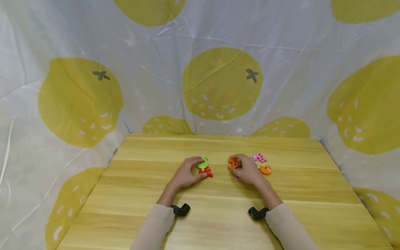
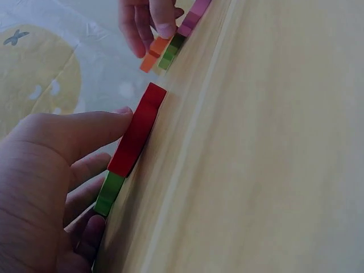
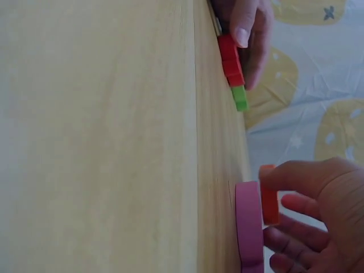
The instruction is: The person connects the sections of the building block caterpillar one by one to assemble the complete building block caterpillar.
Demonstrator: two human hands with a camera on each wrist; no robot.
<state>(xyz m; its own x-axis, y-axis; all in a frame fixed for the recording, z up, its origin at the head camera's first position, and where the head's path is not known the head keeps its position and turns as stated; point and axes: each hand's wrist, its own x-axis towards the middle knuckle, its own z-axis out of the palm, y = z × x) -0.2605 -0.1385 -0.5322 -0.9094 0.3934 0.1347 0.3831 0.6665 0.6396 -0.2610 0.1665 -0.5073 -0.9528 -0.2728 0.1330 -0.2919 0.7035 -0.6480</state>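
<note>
My left hand (image 1: 185, 173) holds two thick painted pieces lying together on the table, a green one with a smiling face (image 1: 202, 164) and a red striped one (image 1: 206, 171). Its thumb is against the red piece and its fingers curl around the green one. In my right hand (image 1: 249, 170) an orange piece with dark spots (image 1: 232, 162) is pinched between thumb and fingers. The right wrist view shows that orange piece raised beside a pink piece (image 3: 248, 222) on the table. Part of the pink piece is hidden by the right hand in the head view.
Beyond the right hand lie a pink spotted piece (image 1: 260, 157) and an orange curved piece (image 1: 266, 169), with a bit of blue showing between. The wooden table (image 1: 215, 215) ends at a lemon-print cloth (image 1: 222, 83). A black device (image 1: 182, 210) sits at each wrist.
</note>
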